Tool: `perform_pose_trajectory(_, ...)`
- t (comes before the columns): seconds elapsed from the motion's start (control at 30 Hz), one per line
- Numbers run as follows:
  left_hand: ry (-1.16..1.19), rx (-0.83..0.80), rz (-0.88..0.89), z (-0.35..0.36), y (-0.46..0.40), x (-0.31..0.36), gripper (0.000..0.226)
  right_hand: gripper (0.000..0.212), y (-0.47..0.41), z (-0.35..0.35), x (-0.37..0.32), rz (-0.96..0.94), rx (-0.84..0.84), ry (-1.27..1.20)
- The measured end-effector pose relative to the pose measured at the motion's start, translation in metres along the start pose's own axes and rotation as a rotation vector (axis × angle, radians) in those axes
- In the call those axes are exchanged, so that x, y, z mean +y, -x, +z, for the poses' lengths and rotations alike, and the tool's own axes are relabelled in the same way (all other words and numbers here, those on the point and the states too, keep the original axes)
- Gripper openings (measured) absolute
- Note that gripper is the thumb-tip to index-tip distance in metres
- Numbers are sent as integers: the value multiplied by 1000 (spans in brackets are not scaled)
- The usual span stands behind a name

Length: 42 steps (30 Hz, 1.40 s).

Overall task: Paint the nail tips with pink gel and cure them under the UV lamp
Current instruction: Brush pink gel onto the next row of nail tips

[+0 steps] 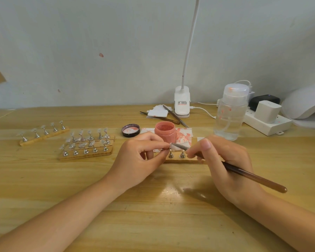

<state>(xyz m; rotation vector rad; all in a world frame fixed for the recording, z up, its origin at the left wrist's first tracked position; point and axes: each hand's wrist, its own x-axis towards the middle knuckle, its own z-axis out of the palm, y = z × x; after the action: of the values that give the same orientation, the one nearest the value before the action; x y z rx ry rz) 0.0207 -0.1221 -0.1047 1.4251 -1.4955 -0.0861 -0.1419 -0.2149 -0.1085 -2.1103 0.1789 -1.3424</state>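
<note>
Soft, even light fills my view. A bright glare patch sits on the table (168,190) between my wrists, with a faint shadow just right of it. Edges bow from the wide lens; the far stands (44,132) look slightly blurred.

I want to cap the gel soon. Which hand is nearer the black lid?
Left. The left hand lies just in front of the lid; the right hand, holding the brush, is farther off to the lid's right.

Both forearms reach in over the table. The left hand (140,157) pinches with curled fingers (thumb against forefinger); the right hand (224,160) grips in a pen hold.
</note>
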Motion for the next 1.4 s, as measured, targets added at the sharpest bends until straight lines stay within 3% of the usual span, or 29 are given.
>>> perform_pose_trajectory(0.43,-22,-4,-8,0,0,0,30,57,1,-1,0,19,3,-44)
perform_pose_trajectory(0.57,-27,-11,8,0,0,0,22,44,-1,2,0,10,7,54)
perform_pose_trajectory(0.7,-26,-17,-7,0,0,0,25,57,1,1,0,44,21,-62)
perform_pose_trajectory(0.83,-11,-8,2,0,0,-1,26,49,-1,2,-1,5,8,41)
perform_pose_trajectory(0.93,-13,-16,7,0,0,0,21,58,0,1,0,70,8,-56)
perform_pose_trajectory(1.27,-16,-27,-6,-1,0,1,28,56,1,1,1,76,25,-74)
perform_pose_trajectory(1.4,-14,-19,-3,-1,0,1,32,52,-1,2,1,28,13,24)
